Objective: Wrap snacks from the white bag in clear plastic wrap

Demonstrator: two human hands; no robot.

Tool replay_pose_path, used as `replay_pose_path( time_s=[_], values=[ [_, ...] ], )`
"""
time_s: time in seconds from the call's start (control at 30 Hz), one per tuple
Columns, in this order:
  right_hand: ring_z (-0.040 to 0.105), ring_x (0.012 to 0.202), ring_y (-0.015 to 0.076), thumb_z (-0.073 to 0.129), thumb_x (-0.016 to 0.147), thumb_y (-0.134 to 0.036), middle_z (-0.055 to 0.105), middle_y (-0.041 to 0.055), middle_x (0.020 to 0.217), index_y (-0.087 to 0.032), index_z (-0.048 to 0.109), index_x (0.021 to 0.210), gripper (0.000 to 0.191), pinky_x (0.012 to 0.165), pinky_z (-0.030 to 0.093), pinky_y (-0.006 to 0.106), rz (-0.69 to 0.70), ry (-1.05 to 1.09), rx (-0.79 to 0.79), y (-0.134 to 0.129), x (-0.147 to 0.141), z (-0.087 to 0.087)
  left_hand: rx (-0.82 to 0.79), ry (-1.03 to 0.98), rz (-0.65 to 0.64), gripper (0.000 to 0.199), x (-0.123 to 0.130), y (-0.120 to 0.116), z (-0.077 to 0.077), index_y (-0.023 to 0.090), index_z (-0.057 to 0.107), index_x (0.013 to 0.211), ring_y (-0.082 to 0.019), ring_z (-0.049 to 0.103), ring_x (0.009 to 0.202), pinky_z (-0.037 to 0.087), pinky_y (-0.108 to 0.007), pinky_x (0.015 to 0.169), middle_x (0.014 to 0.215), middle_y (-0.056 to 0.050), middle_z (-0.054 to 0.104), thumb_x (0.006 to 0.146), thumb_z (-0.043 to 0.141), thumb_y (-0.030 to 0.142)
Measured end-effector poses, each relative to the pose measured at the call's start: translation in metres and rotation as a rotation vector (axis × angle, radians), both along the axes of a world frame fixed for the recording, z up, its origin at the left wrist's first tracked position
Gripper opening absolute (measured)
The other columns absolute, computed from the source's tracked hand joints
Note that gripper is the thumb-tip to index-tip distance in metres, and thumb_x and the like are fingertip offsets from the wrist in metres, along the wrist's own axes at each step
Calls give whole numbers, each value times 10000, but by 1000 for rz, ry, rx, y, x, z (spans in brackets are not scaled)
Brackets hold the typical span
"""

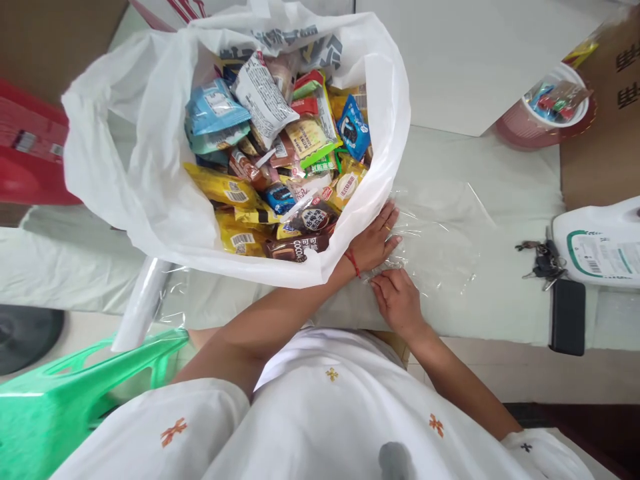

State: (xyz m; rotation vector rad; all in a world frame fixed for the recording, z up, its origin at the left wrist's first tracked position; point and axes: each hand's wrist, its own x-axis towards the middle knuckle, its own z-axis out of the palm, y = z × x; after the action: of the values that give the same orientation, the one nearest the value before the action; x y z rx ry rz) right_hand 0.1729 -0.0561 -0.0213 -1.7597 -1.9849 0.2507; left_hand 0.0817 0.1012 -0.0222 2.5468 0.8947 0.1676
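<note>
Left hand lies flat, fingers extended; right hand pinches clear film between fingertips. Caution: uneven pulling could tear the clear film

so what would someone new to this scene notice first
Most likely the big white plastic bag at upper centre-left, wide open and full of colourful wrapped snacks. Next, perhaps, the bright green stool in the lower left corner. Then the two hands just right of centre: the left hand lies flat beside the bag, and the right hand pinches the near edge of a clear plastic sheet.
</note>
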Motion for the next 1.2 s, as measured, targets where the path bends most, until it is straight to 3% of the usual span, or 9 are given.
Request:
replay_pose_path(
  time_s=[0.17, 0.23, 0.33, 0.5, 0.87, 0.97, 1.13, 1.2],
  values=[
    [575, 858, 213, 520, 1035, -208, 667, 82, 936, -204, 728, 962, 221, 758, 513, 354, 55, 11, -25, -13, -3, 8, -9, -16, 11, 670, 0, 0, -1, 19, 296, 1620, -255, 137, 1629, 141, -431, 1344, 1731, -184, 204, 1084, 317, 421],
    [586, 883, 211, 529, 1032, -210, 662, 86, 953, -202, 730, 999, 204, 759, 522, 346, 15, 60, 14, -13, -1, 12, -4, -17, 7, 666, 0, 0, -1, 14, 297, 1618, -259, 139, 1628, 147, -443, 1344, 1731, -187, 194, 1086, 304, 413],
    [578, 890, 217, 548, 1027, -209, 655, 90, 952, -201, 743, 1049, 197, 759, 521, 351, -66, 59, 70, -5, 4, 14, 3, -9, 2, 659, 0, 0, 1, -3, 307, 1613, -269, 139, 1627, 139, -440, 1346, 1730, -198, 187, 1088, 303, 396],
    [539, 881, 235, 596, 1023, -287, 693, 83, 982, -239, 768, 1131, 209, 769, 507, 384, 10, 2, -8, 13, 6, 9, 1, 6, -3, 636, 1, 1, 1, -14, 309, 1611, -262, 152, 1624, 119, -409, 1349, 1725, -201, 207, 1087, 297, 346],
    [493, 812, 226, 544, 1034, -179, 650, 62, 819, -210, 720, 885, 233, 746, 429, 386, 70, -147, 21, 5, -4, 1, -1, -50, 6, 642, 0, 1, -7, 4, 302, 1612, -248, 136, 1627, 141, -436, 1351, 1726, -190, 209, 1078, 282, 361],
    [485, 819, 225, 539, 1029, -164, 648, 68, 836, -197, 713, 904, 216, 756, 421, 392, 132, -160, -17, -9, -9, 2, -7, -63, 8, 636, 0, 1, -7, 29, 299, 1615, -243, 141, 1626, 149, -451, 1348, 1729, -178, 212, 1080, 273, 371],
    [497, 841, 215, 534, 1013, -151, 655, 57, 854, -205, 701, 901, 209, 751, 430, 372, 416, -48, -114, -30, -11, 8, -5, -38, 0, 640, -1, 1, -3, -4, 291, 1612, -248, 136, 1627, 143, -435, 1349, 1729, -192, 201, 1083, 262, 356],
    [524, 855, 214, 519, 1016, -159, 688, 62, 901, -205, 717, 946, 214, 777, 457, 375, 388, 10, -100, -29, -7, 12, -2, -31, -2, 641, -1, 1, -2, -11, 295, 1610, -256, 136, 1627, 142, -437, 1350, 1728, -197, 202, 1083, 271, 354]
  ],
)
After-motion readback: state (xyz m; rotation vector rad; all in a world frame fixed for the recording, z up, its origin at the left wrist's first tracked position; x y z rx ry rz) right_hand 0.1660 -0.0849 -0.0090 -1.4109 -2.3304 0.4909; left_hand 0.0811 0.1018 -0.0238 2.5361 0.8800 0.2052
